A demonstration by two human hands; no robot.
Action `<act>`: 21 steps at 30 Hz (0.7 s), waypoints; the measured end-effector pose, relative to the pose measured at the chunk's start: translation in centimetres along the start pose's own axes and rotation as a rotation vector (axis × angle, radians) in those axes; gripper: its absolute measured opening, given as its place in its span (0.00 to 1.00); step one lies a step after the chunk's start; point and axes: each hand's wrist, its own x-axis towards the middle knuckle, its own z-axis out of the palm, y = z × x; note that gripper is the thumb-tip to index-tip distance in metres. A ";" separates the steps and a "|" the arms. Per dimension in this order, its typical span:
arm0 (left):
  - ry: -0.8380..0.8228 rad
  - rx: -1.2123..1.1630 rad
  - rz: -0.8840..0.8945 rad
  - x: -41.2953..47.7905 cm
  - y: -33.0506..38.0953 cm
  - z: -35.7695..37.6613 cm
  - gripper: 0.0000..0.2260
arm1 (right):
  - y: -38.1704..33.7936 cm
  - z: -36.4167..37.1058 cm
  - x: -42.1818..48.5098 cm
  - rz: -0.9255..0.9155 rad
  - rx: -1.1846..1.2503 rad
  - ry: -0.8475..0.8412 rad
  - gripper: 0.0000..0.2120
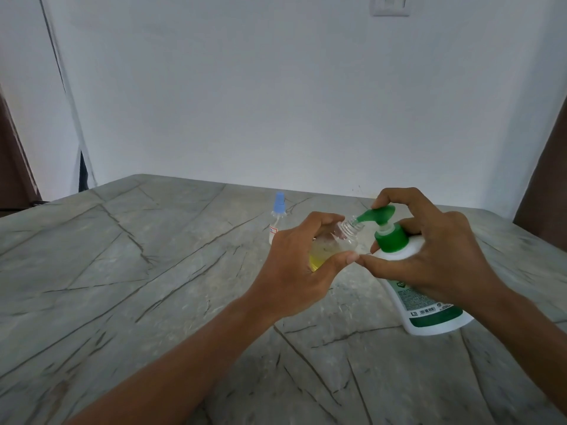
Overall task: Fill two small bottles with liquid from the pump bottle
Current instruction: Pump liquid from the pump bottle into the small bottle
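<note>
While the left hand (294,265) grips a small bottle (337,243) at the nozzle, the right hand (429,253) clasps the pump bottle (426,302), so pressing seems next

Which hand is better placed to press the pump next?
Right hand: its fingers rest atop the pump bottle; the left hand holds the small bottle at its nozzle.

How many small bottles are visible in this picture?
2. One clear bottle is held in the left hand at the spout of the pump bottle; one blue-capped bottle stands on the table behind it.
</note>
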 end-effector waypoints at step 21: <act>0.005 0.021 0.010 0.2 -0.2 -0.3 0.21 | 0.2 0.1 0.1 0.062 -0.023 -0.043 0.32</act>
